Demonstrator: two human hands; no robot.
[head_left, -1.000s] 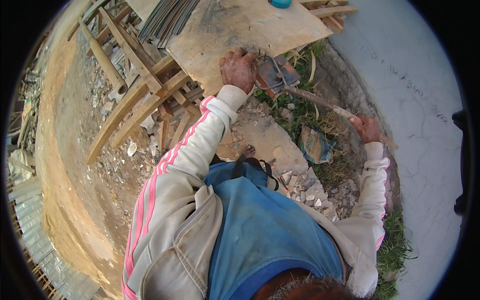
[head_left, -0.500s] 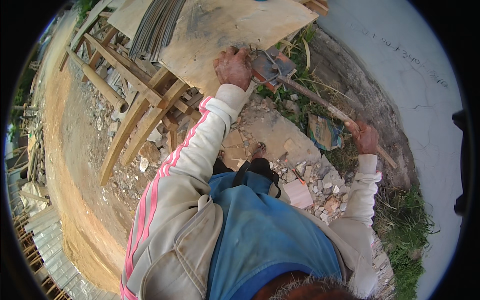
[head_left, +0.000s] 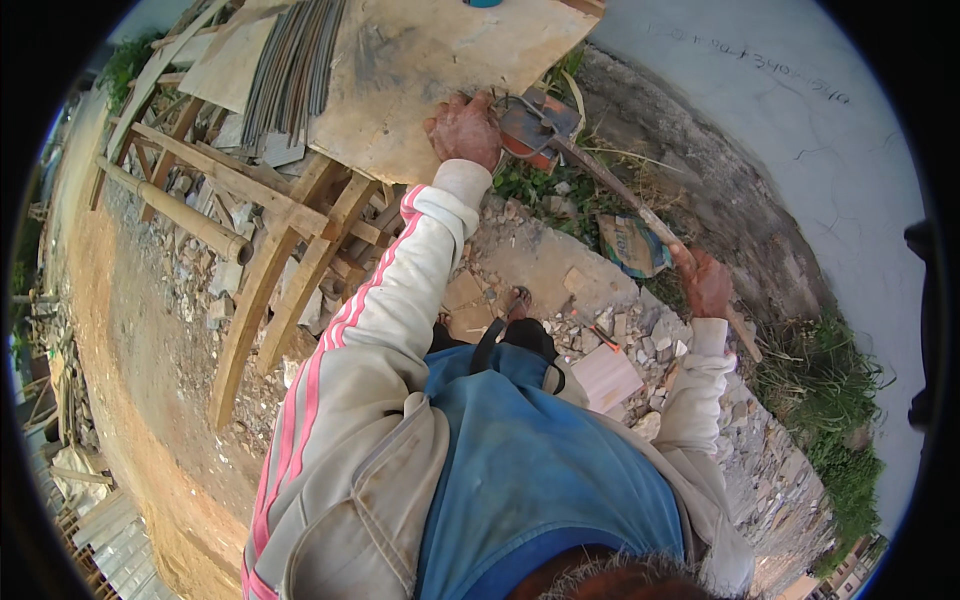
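My left hand (head_left: 464, 130) is closed at the right edge of a plywood board, its fingers curled against a thin bent steel rod (head_left: 512, 149) that loops out beside them. How far the rod runs under the palm is hidden. Right next to it lies an orange-red and grey metal block (head_left: 540, 122), with the head of a long rusty bar (head_left: 620, 188) against it. The bar slants down to the right, where my right hand (head_left: 706, 282) wraps round it near its lower end.
Straight steel rods (head_left: 292, 75) lie on the plywood board (head_left: 400, 60), which rests on timber supports (head_left: 260, 300). A bamboo pole (head_left: 180, 210) sticks out at left. Rubble, a pinkish tile (head_left: 607, 378) and a crumpled sack (head_left: 632, 245) lie below. A grey wall (head_left: 800, 150) stands at right.
The view has turned a little. In the picture, my right hand and the bar's lower end have shifted slightly left and down. My left hand keeps its place by the bent rod.
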